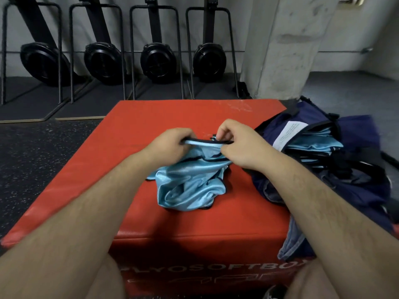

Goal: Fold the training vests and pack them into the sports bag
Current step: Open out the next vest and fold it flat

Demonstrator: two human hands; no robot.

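Left hand [170,141], right hand [235,145] clenched

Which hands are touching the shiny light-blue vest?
Touching, both: the head view shows the left hand and right hand each gripping the dark-trimmed top edge of the shiny light-blue mesh vest.

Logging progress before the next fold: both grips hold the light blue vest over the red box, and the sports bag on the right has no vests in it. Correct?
Not quite: the head view shows folded light blue vests inside the sports bag. The rest stands: left grip and right grip hold the loose vest over the red box.
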